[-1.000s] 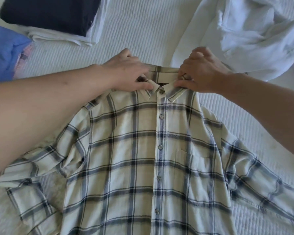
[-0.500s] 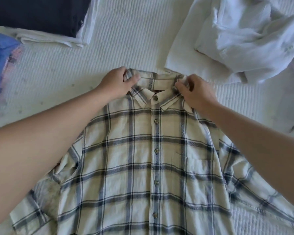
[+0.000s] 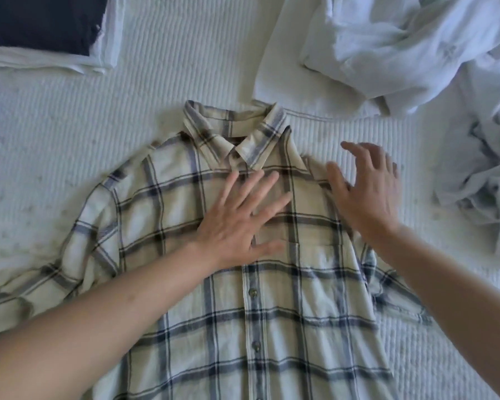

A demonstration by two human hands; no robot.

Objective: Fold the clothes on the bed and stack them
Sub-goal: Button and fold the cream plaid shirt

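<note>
A cream plaid button-up shirt lies face up and buttoned on the white ribbed bed, collar toward the far side, sleeves spread out. My left hand lies flat with spread fingers on the shirt's chest, just below the collar. My right hand is over the shirt's right shoulder, fingers spread and straight, blurred by motion; it holds nothing. A stack of folded clothes, dark navy on top of white, sits at the far left.
A heap of crumpled white garments fills the far right, with more rumpled pale cloth trailing down the right edge. A flat white piece lies just beyond the collar.
Both hands have let go of the collar and come down toward me. The left now lies flat on the chest and the right has swung out over the right shoulder.
</note>
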